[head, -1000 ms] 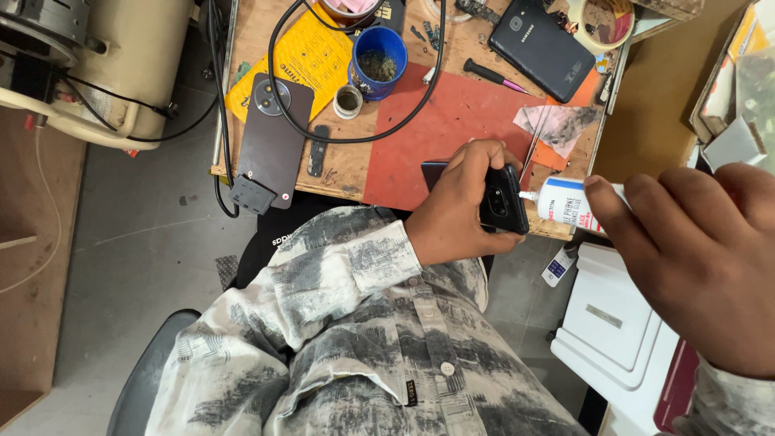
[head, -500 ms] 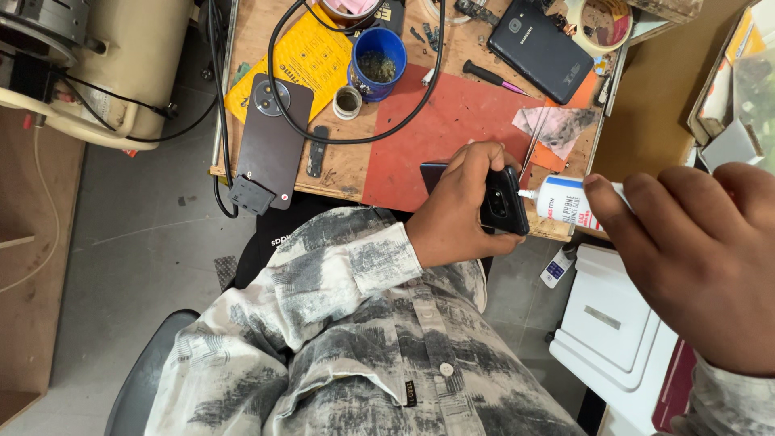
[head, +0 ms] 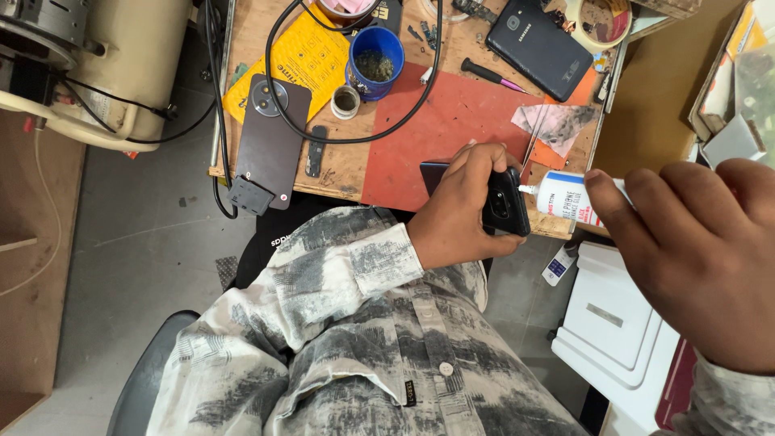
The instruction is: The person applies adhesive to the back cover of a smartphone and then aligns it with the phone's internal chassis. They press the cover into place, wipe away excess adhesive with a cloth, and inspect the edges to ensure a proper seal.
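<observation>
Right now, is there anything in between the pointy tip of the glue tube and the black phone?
No, nothing visible. The left hand grips the black phone, and the right hand holds the white glue tube with its nozzle pointing at the phone's edge. The tip sits right at it; whether it touches is unclear.

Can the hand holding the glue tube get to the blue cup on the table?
Probably not yet: the right hand is busy holding the glue tube against the phone; the blue cup lies beyond the left hand.
</observation>
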